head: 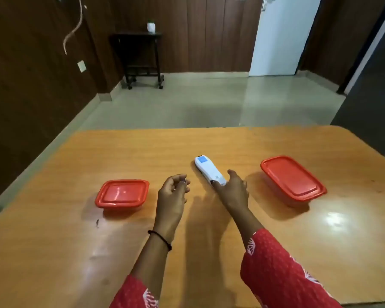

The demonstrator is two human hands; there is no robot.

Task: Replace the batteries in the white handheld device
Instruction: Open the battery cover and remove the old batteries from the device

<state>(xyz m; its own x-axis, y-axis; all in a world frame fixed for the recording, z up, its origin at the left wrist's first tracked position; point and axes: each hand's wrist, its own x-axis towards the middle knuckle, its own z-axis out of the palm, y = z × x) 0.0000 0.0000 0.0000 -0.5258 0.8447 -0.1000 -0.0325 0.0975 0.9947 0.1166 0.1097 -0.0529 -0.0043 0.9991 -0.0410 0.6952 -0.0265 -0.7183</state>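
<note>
Sleeves: your red patterned right sleeve (pixel 276 270) and left sleeve (pixel 133 292) sit at the bottom edge, both forearms stretched forward over the table (pixel 209 141).
Wrist band: a thin dark band (pixel 160 238) circles your left wrist.
Left hand: your left hand (pixel 172 193) hangs just above the table, palm turned inward and fingers loosely curled towards the thumb. It grips nothing that shows, and it is apart from the device.
Right hand: your right hand (pixel 232 190) is at the near end of the device. The thumb (pixel 216 185) lies against that end, the forefinger is lifted and spread beyond it, and the hand has not closed round the body.
Device: the white handheld device (pixel 208 168) lies flat on the table between your hands, angled away to the left, with its blue screen at the far end.
Left box: a small box with a red lid (pixel 122 193) rests near your left hand, lid on.
Right box: a larger box with a red lid (pixel 292 177) rests to the right of your right hand, lid on.
Background: a dark side table (pixel 140 54) carrying a small white pot (pixel 151 27) stands against the wooden wall.
</note>
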